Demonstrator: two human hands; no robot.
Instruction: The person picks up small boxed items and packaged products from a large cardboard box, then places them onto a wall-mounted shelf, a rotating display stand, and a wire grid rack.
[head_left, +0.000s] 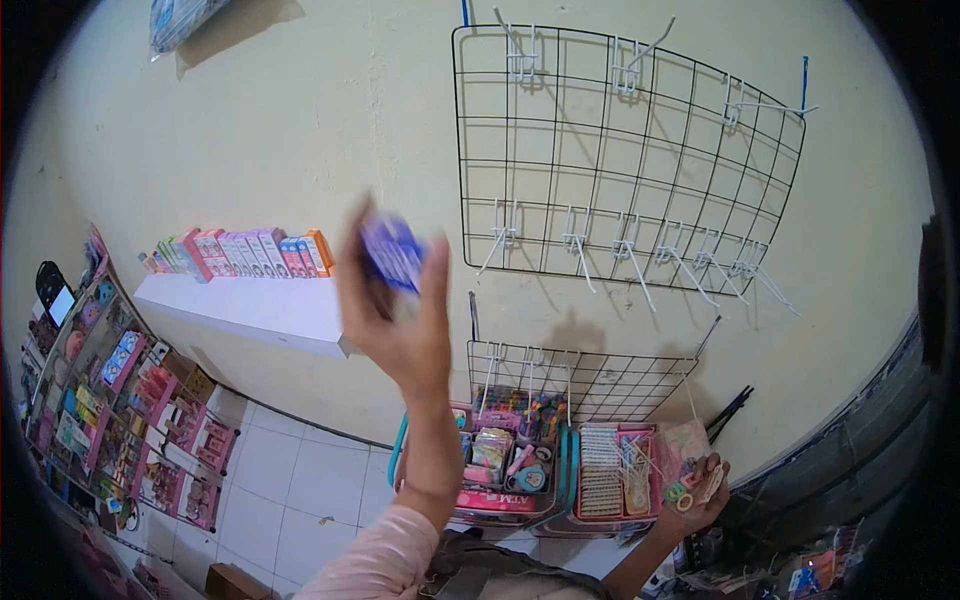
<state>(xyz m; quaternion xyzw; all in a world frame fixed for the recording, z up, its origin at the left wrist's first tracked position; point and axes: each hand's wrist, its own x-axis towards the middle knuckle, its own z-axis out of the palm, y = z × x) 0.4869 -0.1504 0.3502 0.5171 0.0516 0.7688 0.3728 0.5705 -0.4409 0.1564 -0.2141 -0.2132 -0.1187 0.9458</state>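
Note:
My left hand (401, 341) is raised in front of the wall, blurred by motion. Its fingers hold a small purple packet (396, 251) whose print is too smeared to read. To its left stands a white wall shelf (240, 309) bearing a row of small coloured boxes (255, 253). Low on the right, my right hand (694, 502) grips a clear plastic bag (681, 450) with coloured rings showing at its lower end. A pale, flat item (711, 484) also lies in those fingers. Beside this hand sits a pink basket (660, 465) of striped packs and white sticks.
A black wire grid (577, 163) with projecting white hooks hangs on the wall. A smaller grid (637, 382) hangs beneath it, behind a teal-edged basket (396, 454) full of small goods. A stocked display rack (142, 420) stands left. A cardboard box (232, 583) rests on the tiled floor.

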